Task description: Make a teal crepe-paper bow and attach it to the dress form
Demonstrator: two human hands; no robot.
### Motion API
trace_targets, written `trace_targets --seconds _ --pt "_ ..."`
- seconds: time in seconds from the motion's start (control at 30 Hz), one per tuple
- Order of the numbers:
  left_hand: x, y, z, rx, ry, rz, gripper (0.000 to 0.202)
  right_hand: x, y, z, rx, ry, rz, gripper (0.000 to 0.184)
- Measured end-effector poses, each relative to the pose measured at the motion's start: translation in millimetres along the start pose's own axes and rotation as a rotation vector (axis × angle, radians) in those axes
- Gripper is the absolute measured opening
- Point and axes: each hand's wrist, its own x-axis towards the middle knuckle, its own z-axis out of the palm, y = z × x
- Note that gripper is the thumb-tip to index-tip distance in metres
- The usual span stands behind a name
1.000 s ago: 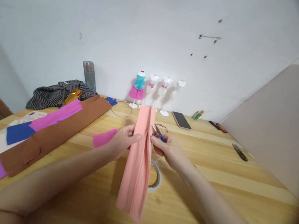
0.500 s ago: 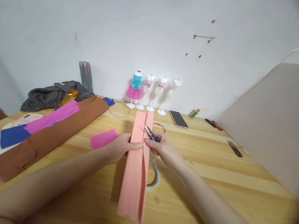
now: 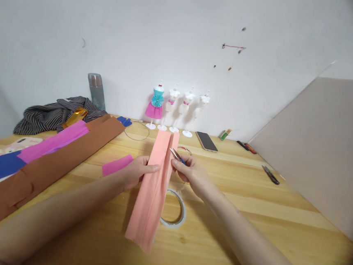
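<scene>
A long folded strip of salmon-pink crepe paper (image 3: 152,192) is held up over the wooden table. My left hand (image 3: 137,171) pinches its left edge, thumb on top. My right hand (image 3: 188,171) grips its right edge and also holds small blue-handled scissors (image 3: 177,155), blades pointing up and left. A roll of clear tape (image 3: 174,208) lies on the table just under the strip. A small magenta paper piece (image 3: 116,164) lies left of my left hand.
Long brown paper (image 3: 53,165) with magenta (image 3: 52,140) and blue sheets (image 3: 2,164) lies at the left. Several small dress forms (image 3: 174,107), a phone (image 3: 206,141), a grey flask (image 3: 96,90), striped cloth (image 3: 53,113) and thread snips (image 3: 270,174) sit farther back. A grey board (image 3: 326,149) leans at right.
The pink strip's lower end has swung left and now hangs tilted. Both hands shifted slightly left with it, uncovering more of the tape roll.
</scene>
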Motion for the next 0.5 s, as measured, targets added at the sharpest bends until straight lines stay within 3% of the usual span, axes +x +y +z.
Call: trace_targets --seconds 0.17,0.37,0.5 --pt "-3.0 0.3 5.7 -0.009 0.032 -0.026 0.050 0.5 0.8 2.2 -0.010 -0.007 0.021 0.032" --pt "-2.3 0.8 5.7 -0.072 -0.092 0.008 0.045 -5.4 -1.8 9.4 -0.010 -0.137 0.004 0.034" --pt "-0.4 0.3 5.0 -0.111 -0.098 -0.003 0.045 -6.1 -2.3 9.2 -0.027 -0.135 -0.014 0.035"
